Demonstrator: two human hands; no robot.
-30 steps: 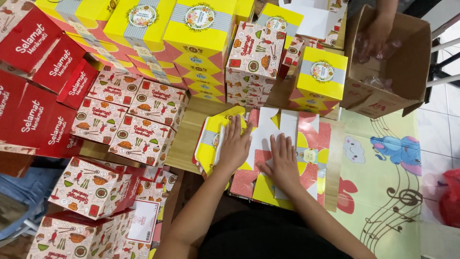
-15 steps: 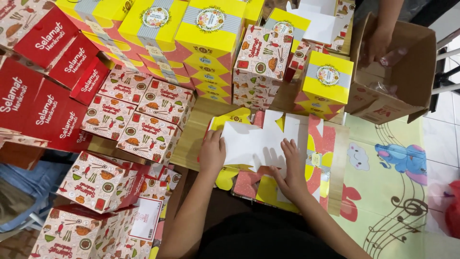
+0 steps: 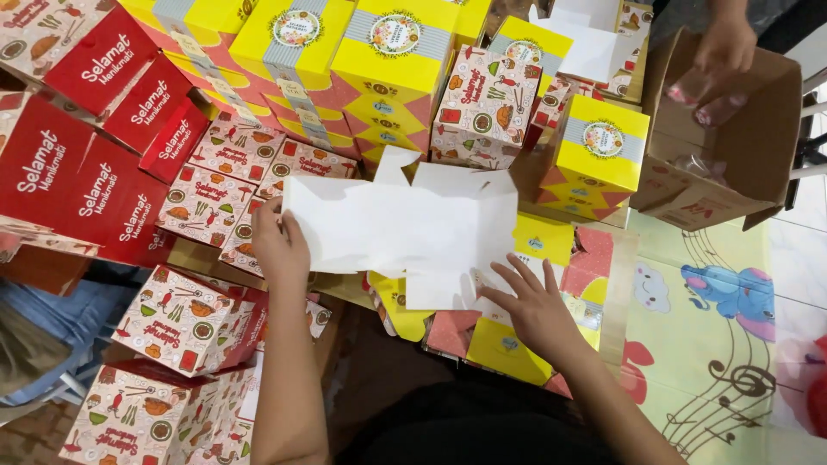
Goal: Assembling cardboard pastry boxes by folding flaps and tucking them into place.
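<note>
The left hand [image 3: 277, 245] pinches the left edge of a flat, unfolded box blank [image 3: 405, 228], white side up, lifting it off the stack of printed blanks [image 3: 517, 344] that lies on the floor in front of the person. The right hand [image 3: 536, 312] is spread wide and flat, fingers pressing the stack just under the blank's lower right corner. To do this well, I judge the right hand should keep the stack pinned so only one sheet comes away, while the left keeps its grip near the edge and lifts evenly, so the notched flaps do not catch or crease. Compared with half a second ago, the blank is raised higher and further to the left, and the left hand has moved from lying on the sheet to gripping its edge. Finished yellow boxes [image 3: 392, 56] and red-patterned boxes [image 3: 202, 202] crowd around; another person's hand [image 3: 719, 65] reaches into a brown carton [image 3: 749, 146].
</note>
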